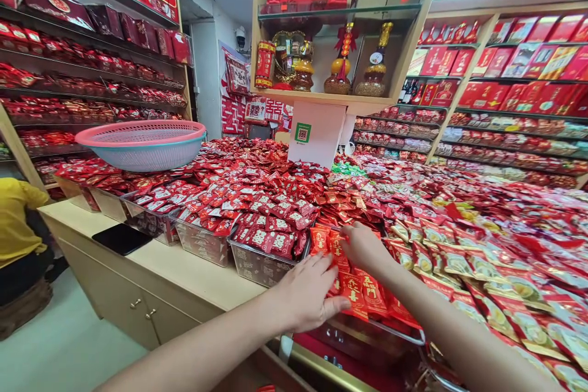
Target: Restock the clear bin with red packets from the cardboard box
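Bright red packets with gold characters [353, 294] fill a clear bin at the counter's front edge. My left hand [305, 291] rests over the left side of these packets, its fingers stretched out and the thumb apart. Just behind and to the right, my right hand [365, 248] reaches down among the same packets with its fingers curled in. Whatever is between its fingertips is hidden. A darker red bin of double-happiness packets [271, 229] lies directly left of my hands. Cream and red packets [463, 257] spread to the right of my right forearm.
Stacked pink and blue plastic baskets [142, 144] sit on the packets at the left. A black tablet-like slab [122, 239] lies on the counter edge. A white box with a QR code [315, 135] stands mid-counter under a shelf cabinet. A person in yellow [18, 220] is at far left.
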`<state>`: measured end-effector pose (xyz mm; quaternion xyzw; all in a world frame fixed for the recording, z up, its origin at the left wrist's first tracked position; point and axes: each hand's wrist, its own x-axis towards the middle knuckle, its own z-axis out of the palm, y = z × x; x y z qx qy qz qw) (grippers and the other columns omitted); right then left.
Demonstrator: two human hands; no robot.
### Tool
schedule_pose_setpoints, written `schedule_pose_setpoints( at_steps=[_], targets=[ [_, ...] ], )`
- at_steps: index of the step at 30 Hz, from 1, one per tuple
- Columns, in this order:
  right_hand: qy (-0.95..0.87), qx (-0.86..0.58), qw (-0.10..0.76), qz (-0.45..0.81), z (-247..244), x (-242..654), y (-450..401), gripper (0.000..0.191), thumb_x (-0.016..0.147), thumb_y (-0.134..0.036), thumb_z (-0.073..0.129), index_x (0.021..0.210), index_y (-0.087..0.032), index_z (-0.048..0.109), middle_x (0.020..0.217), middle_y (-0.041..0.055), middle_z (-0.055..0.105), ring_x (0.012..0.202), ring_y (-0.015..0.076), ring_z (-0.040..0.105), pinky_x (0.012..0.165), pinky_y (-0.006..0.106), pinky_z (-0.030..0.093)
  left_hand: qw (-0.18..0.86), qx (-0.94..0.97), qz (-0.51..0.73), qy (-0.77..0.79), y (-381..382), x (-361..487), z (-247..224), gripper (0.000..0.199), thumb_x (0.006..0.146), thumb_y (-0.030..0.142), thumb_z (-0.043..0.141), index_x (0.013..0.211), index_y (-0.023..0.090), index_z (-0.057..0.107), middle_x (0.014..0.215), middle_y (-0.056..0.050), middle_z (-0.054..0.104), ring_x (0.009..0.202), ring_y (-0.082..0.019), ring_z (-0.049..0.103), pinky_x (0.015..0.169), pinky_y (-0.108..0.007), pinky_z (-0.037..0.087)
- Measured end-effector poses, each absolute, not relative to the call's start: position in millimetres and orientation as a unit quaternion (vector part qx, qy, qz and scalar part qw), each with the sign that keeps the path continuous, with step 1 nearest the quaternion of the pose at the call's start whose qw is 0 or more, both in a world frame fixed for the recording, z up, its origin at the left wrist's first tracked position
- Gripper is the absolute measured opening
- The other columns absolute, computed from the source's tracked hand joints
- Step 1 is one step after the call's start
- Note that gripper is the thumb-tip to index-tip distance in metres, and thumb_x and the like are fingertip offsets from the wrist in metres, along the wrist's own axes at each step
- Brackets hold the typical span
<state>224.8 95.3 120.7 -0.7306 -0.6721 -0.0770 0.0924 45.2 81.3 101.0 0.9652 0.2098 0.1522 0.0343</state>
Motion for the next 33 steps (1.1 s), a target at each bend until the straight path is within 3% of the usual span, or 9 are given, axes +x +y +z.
schedule_pose_setpoints(
  at_steps=[3, 9, 18, 25, 30, 33],
  targets=[
    [-0.689, -0.716, 0.079, -0.072, 124, 230, 93, 0.026, 0.076, -0.02, 0.043, 0.09, -0.012, 0.063, 0.09, 0.0152, 0.064, 0.088, 0.0263, 0.054, 0.077, 0.036, 0.037, 0.013, 0.958, 0.146, 0.246, 93, 54, 112, 0.056, 0.086, 0.045, 0.024, 0.121, 0.006, 0.042, 0.127, -0.019, 0.042, 0.119, -0.028, 0.038, 0.1, -0.04, 0.03],
    [-0.729, -0.68, 0.068, -0.033, 119, 238, 89, 0.032, 0.071, -0.04, 0.055, 0.101, -0.029, 0.059, 0.11, 0.0026, 0.061, 0.108, 0.0296, 0.042, 0.08, 0.045, 0.033, -0.025, 0.956, 0.087, 0.278, 122, 74, 113, 0.043, 0.084, 0.034, 0.033, 0.111, 0.005, 0.05, 0.117, -0.019, 0.051, 0.113, -0.029, 0.043, 0.099, -0.049, 0.024],
    [-0.714, -0.693, 0.09, -0.046, 111, 237, 91, 0.028, 0.075, -0.039, 0.053, 0.098, -0.026, 0.06, 0.112, 0.0055, 0.059, 0.107, 0.0313, 0.04, 0.082, 0.051, 0.03, -0.019, 0.968, 0.053, 0.243, 135, 67, 118, 0.049, 0.086, 0.033, 0.029, 0.127, 0.005, 0.034, 0.135, -0.016, 0.034, 0.125, -0.027, 0.028, 0.104, -0.045, 0.019],
    [-0.722, -0.684, 0.104, -0.027, 120, 227, 70, 0.037, 0.076, -0.036, 0.05, 0.11, -0.021, 0.054, 0.123, 0.0089, 0.05, 0.113, 0.0308, 0.036, 0.084, 0.05, 0.034, -0.036, 0.975, 0.095, 0.196, 129, 25, 116, 0.041, 0.087, 0.031, 0.032, 0.124, 0.016, 0.041, 0.132, -0.007, 0.041, 0.127, -0.028, 0.023, 0.104, -0.047, 0.021],
    [-0.773, -0.628, 0.059, 0.067, 126, 216, 27, 0.06, 0.071, -0.053, 0.053, 0.119, -0.019, 0.049, 0.126, 0.0122, 0.048, 0.117, 0.032, 0.035, 0.09, 0.052, 0.03, -0.017, 0.977, 0.125, 0.173, 119, 19, 102, 0.04, 0.086, 0.03, 0.034, 0.123, 0.016, 0.041, 0.131, -0.009, 0.042, 0.128, -0.028, 0.022, 0.103, -0.045, 0.025],
    [-0.775, -0.626, 0.041, 0.078, 128, 215, 12, 0.058, 0.067, -0.052, 0.059, 0.115, -0.019, 0.052, 0.122, 0.0136, 0.051, 0.114, 0.033, 0.038, 0.091, 0.053, 0.028, 0.007, 0.974, 0.137, 0.182, 117, 23, 98, 0.038, 0.086, 0.03, 0.036, 0.119, 0.015, 0.045, 0.127, -0.01, 0.046, 0.127, -0.029, 0.024, 0.101, -0.045, 0.027]
  ],
)
